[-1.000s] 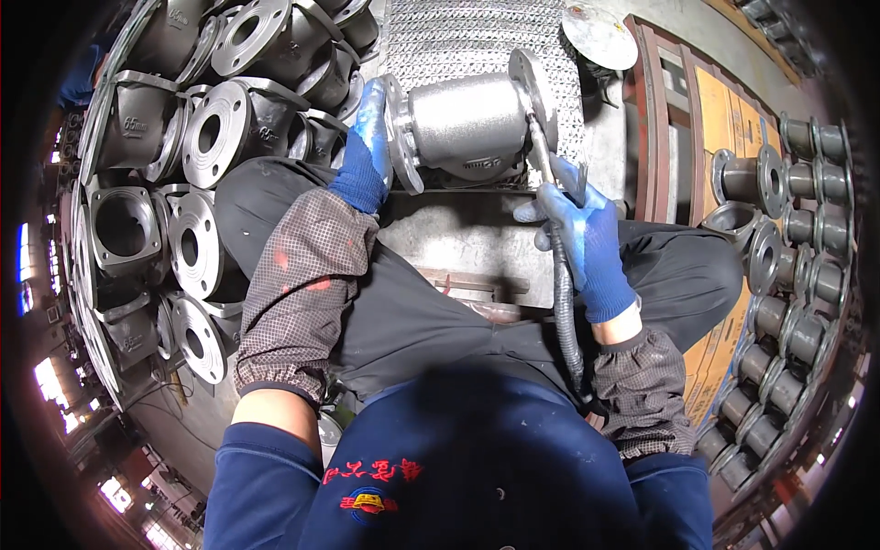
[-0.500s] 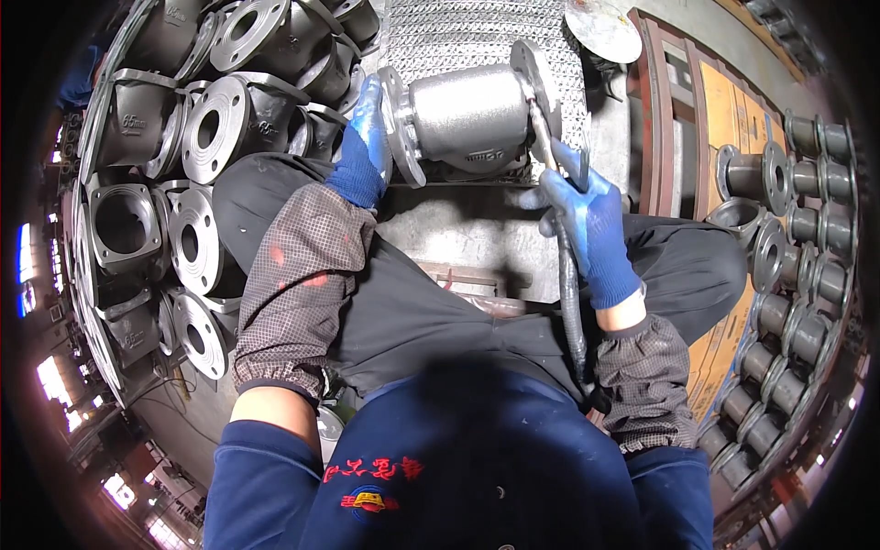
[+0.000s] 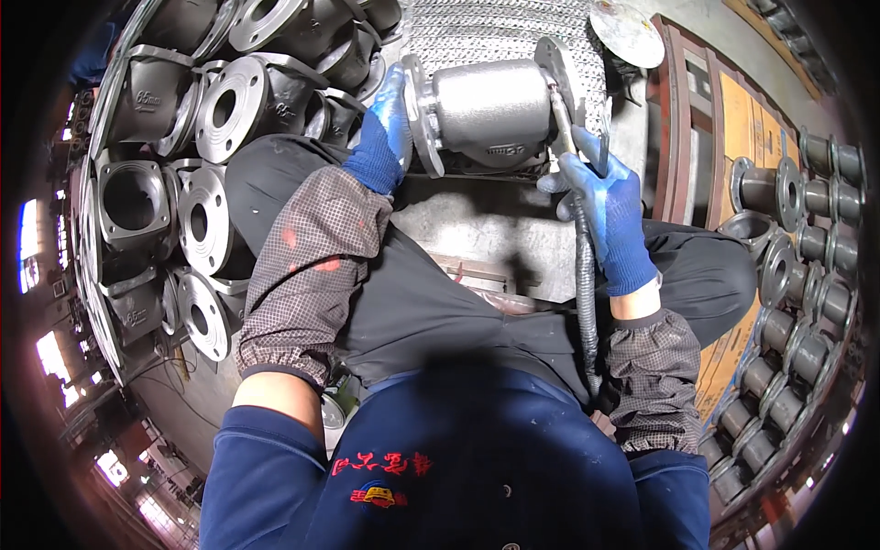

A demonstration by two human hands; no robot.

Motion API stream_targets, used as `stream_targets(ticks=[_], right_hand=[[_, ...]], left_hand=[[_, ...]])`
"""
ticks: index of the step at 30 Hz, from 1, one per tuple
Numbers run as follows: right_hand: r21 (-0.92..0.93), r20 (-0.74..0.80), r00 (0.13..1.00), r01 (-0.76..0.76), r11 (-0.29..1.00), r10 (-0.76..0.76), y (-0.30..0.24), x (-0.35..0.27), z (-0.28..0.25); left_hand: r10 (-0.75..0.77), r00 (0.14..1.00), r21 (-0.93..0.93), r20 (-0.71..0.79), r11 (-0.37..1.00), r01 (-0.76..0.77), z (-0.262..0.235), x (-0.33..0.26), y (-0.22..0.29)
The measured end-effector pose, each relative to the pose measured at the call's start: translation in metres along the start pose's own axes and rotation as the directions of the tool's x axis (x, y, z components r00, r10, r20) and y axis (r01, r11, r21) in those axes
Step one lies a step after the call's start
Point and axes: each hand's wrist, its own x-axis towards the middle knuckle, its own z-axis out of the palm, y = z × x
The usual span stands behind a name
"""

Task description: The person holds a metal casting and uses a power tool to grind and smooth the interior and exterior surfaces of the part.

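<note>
A silver-grey flanged valve body [image 3: 490, 103] lies on its side on the ridged metal surface in front of me. My left hand [image 3: 389, 124], in a blue-coated glove, grips its left flange [image 3: 423, 119] from the outer side; the fingertips are partly hidden. My right hand [image 3: 600, 197], gloved alike, is closed around a slim hose-fed hand tool [image 3: 561, 124] with a lever beside it. The tool's thin tip is at the inner side of the right flange [image 3: 561, 73]; whether it touches cannot be seen. A dark ribbed hose [image 3: 585, 293] runs from the tool toward my lap.
Dark grey flanged castings [image 3: 229, 108] are stacked close at my left. More flanged parts [image 3: 807, 330] stand in rows at the right, past brown cardboard [image 3: 733, 321] and a reddish metal frame [image 3: 674, 119]. A round pale disc [image 3: 626, 35] stands at the far right of the ridged surface [image 3: 500, 32].
The whole view has shifted a little, so things appear farther right. Both hands keep their holds, and the tool's tip stays by the right flange.
</note>
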Motion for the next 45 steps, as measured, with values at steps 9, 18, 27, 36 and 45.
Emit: stream_targets(ticks=[9, 18, 27, 36, 45], right_hand=[[-0.131, 0.162, 0.985, -0.046, 0.99, 0.067, -0.033, -0.043, -0.002], [-0.08, 0.352, 0.92, -0.152, 0.985, 0.171, -0.005, -0.023, 0.063], [0.152, 0.201, 0.961, -0.221, 0.964, 0.188, 0.008, -0.039, 0.102], [-0.084, 0.351, 0.923, -0.137, 0.987, 0.158, 0.004, -0.019, 0.07], [-0.198, 0.328, 0.933, -0.087, 0.976, 0.15, 0.012, -0.02, 0.065]], left_hand=[[-0.065, 0.998, 0.073, -0.022, 0.995, 0.067, -0.001, -0.021, 0.017], [-0.006, 1.0, 0.151, 0.003, 0.988, 0.005, 0.011, -0.031, 0.022], [-0.05, 0.998, 0.109, -0.043, 0.993, 0.054, 0.004, -0.017, 0.006], [-0.068, 0.998, 0.108, -0.002, 0.992, 0.068, 0.001, -0.02, 0.01], [-0.057, 0.998, 0.157, -0.036, 0.986, 0.062, 0.004, -0.014, 0.009]])
